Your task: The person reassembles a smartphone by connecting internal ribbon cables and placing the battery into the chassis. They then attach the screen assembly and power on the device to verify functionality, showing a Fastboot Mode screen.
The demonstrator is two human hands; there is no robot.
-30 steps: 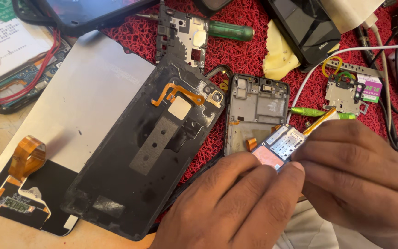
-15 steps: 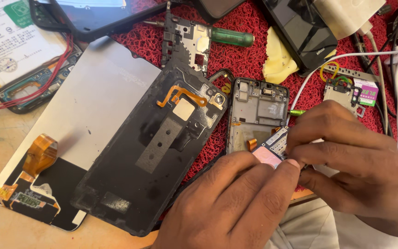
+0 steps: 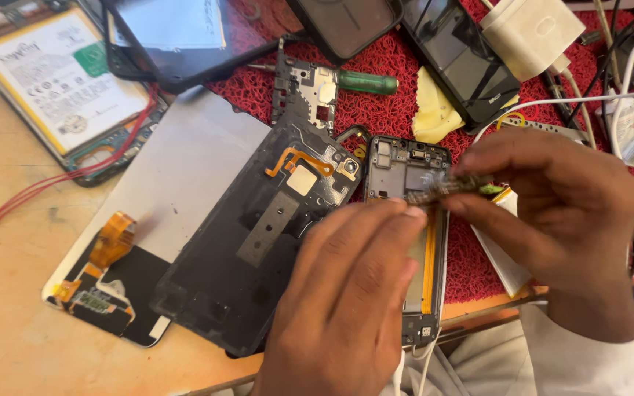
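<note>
Wooden bench (image 3: 16,330) carried a red coiled mat (image 3: 383,110) strewn with opened phone parts. Left hand (image 3: 346,308) and right hand (image 3: 559,213) met above a small dark phone frame (image 3: 405,165) lying on the mat; both pinched a small circuit board (image 3: 442,187) between fingertips, held edge-on just over the frame's upper half. The board was blurred, so details could not be read. Left grip: narrow, fingertips closed on the board's left end. Right grip: narrow, thumb and forefinger closed on its right end, with a thin green-tipped tool (image 3: 489,189) showing beside the fingers; whether the right hand also held it could not be told.

Just left of the frame lay a larger black phone back (image 3: 258,257) with an orange flex cable (image 3: 299,158), overlapping a grey display panel (image 3: 177,176) with an orange ribbon (image 3: 111,238) at its lower end. A green-handled screwdriver (image 3: 365,82) lay above, beside a metal bracket (image 3: 310,88). A yellow cloth (image 3: 434,110), a white charger (image 3: 533,33) and a battery (image 3: 56,77) sat farther off. White cables (image 3: 625,95) ran along the right.
</note>
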